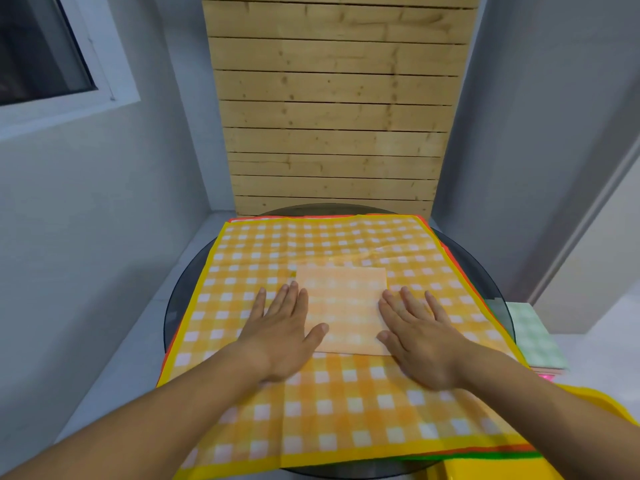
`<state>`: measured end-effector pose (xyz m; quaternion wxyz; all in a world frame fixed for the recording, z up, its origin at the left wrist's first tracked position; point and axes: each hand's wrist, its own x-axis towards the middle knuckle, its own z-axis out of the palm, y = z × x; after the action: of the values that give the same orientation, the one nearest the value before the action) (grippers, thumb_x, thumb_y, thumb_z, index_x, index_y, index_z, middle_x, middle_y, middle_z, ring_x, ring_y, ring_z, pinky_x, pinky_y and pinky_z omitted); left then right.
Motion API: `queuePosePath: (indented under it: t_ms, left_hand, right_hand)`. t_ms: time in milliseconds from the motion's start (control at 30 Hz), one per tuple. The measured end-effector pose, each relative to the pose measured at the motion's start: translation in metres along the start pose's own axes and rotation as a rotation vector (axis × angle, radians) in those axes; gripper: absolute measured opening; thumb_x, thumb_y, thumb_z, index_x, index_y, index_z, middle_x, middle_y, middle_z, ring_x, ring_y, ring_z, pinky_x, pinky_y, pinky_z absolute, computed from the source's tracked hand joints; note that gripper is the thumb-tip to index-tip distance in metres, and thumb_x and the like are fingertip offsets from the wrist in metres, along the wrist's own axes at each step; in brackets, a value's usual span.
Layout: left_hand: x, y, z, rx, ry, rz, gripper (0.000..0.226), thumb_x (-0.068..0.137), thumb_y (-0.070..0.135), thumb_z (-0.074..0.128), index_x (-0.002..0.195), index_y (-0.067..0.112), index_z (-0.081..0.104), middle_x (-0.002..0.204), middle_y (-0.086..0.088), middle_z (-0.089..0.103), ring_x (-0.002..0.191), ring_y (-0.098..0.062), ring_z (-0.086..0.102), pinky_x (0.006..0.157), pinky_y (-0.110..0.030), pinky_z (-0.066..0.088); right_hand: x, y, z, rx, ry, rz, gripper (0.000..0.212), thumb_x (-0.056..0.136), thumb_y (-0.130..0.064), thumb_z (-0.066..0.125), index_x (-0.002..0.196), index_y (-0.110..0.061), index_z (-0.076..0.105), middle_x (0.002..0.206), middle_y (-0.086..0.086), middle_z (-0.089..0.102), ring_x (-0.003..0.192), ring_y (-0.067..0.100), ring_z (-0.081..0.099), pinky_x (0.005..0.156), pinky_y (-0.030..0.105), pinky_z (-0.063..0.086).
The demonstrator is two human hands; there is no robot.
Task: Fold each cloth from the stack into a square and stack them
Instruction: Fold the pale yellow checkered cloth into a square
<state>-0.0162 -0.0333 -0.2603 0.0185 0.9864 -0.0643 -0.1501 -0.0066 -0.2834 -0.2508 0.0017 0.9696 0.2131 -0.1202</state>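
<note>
Atop cloth stack (349, 414), folded square (343, 308) between flat, empty left hand (281, 336) and right hand (419, 336)

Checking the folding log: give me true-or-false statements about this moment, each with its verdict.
1. Both the left hand and right hand lie flat, fingers straight. True.
2. The small pale orange checked folded square is lifted in the air. False: it lies on the large yellow-bordered orange checked cloth.
3. A folded green checked cloth lies at the right. True.
4. The right hand pinches up the square's corner. False: it rests flat at the square's right edge.
</note>
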Motion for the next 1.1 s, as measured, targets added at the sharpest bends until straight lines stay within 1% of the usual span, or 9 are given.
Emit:
queuePosePath:
  t_ms: [100, 167, 267, 367, 600, 700, 833, 967, 1100]
  left_hand:
    - [-0.001, -0.001, -0.002, -0.156, 0.04, -0.007, 0.077, 0.101, 0.064, 0.015, 0.16, 0.021, -0.009, 0.165, 0.002, -0.022, 0.151, -0.013, -0.023, 0.123, -0.047, -0.013]
    - [-0.003, -0.001, -0.007, -0.313, 0.173, -0.014, 0.072, 0.102, 0.059, 0.028, 0.161, 0.023, 0.009, 0.169, 0.002, 0.0, 0.155, -0.016, -0.004, 0.125, -0.042, 0.002]
    - [-0.003, 0.0, -0.019, -0.522, 0.363, -0.088, 0.059, 0.099, 0.045, 0.05, 0.151, 0.022, 0.034, 0.154, 0.001, 0.039, 0.142, -0.022, 0.032, 0.112, -0.036, 0.033]
    - [0.002, -0.002, -0.03, -0.737, 0.3, -0.167, 0.051, 0.095, 0.04, 0.06, 0.141, 0.022, 0.045, 0.137, -0.002, 0.051, 0.119, -0.021, 0.053, 0.093, -0.031, 0.046]
    - [0.008, -0.005, -0.033, -0.951, 0.242, -0.222, 0.031, 0.09, 0.026, 0.069, 0.119, 0.022, 0.057, 0.126, -0.006, 0.058, 0.101, -0.021, 0.064, 0.077, -0.028, 0.05]
    - [0.007, -0.006, -0.031, -1.003, 0.245, -0.212, 0.028, 0.089, 0.021, 0.071, 0.115, 0.022, 0.06, 0.12, -0.005, 0.06, 0.097, -0.019, 0.065, 0.073, -0.026, 0.051]
    - [0.007, -0.01, -0.034, -1.064, 0.256, -0.251, 0.022, 0.087, 0.014, 0.074, 0.106, 0.018, 0.063, 0.119, -0.005, 0.061, 0.095, -0.021, 0.062, 0.059, -0.024, 0.045]
    - [0.007, -0.01, -0.037, -1.156, 0.245, -0.282, 0.021, 0.08, 0.006, 0.079, 0.096, 0.012, 0.067, 0.124, -0.006, 0.062, 0.108, -0.025, 0.064, 0.077, -0.031, 0.053]
    - [0.002, -0.005, -0.037, -1.225, 0.202, -0.271, 0.026, 0.08, 0.005, 0.08, 0.101, 0.011, 0.067, 0.118, -0.008, 0.064, 0.101, -0.022, 0.064, 0.084, -0.032, 0.053]
  right_hand:
    - [-0.004, 0.005, -0.006, 0.183, 0.09, 0.037, 0.051, 0.105, -0.043, 0.021, 0.152, -0.023, 0.026, 0.163, -0.003, 0.017, 0.151, 0.018, -0.009, 0.121, 0.042, -0.007]
    - [-0.006, 0.009, -0.014, 0.364, 0.245, 0.119, 0.038, 0.103, -0.04, 0.034, 0.136, -0.026, 0.048, 0.146, -0.001, 0.046, 0.146, 0.022, 0.022, 0.118, 0.043, 0.018]
    - [-0.006, 0.006, -0.028, 0.712, 0.372, 0.223, 0.033, 0.1, -0.034, 0.049, 0.131, -0.023, 0.053, 0.122, -0.002, 0.061, 0.105, 0.015, 0.057, 0.084, 0.03, 0.051]
    - [-0.002, -0.005, -0.037, 0.898, 0.295, 0.303, 0.034, 0.099, -0.032, 0.052, 0.132, -0.024, 0.051, 0.114, -0.002, 0.061, 0.089, 0.013, 0.061, 0.06, 0.025, 0.048]
    - [0.003, -0.029, -0.044, 0.938, 0.203, 0.348, 0.037, 0.101, -0.019, 0.045, 0.136, -0.009, 0.049, 0.106, 0.004, 0.064, 0.089, 0.017, 0.064, 0.076, 0.037, 0.053]
    - [0.003, -0.03, -0.044, 0.887, 0.191, 0.354, 0.033, 0.101, -0.013, 0.042, 0.129, 0.004, 0.05, 0.127, 0.022, 0.058, 0.109, 0.033, 0.061, 0.089, 0.045, 0.05]
    - [0.004, -0.025, -0.045, 0.989, 0.134, 0.351, 0.031, 0.098, -0.014, 0.049, 0.129, -0.016, 0.053, 0.109, 0.012, 0.064, 0.076, 0.02, 0.063, 0.061, 0.028, 0.05]
    - [0.009, -0.013, -0.043, 1.039, 0.123, 0.389, 0.021, 0.091, -0.009, 0.056, 0.107, -0.021, 0.063, 0.064, 0.011, 0.06, 0.059, 0.022, 0.05, 0.061, 0.032, 0.038]
    - [0.004, -0.014, -0.042, 1.085, 0.191, 0.351, 0.02, 0.094, -0.007, 0.058, 0.106, -0.02, 0.066, 0.076, 0.012, 0.058, 0.062, 0.022, 0.051, 0.056, 0.032, 0.041]
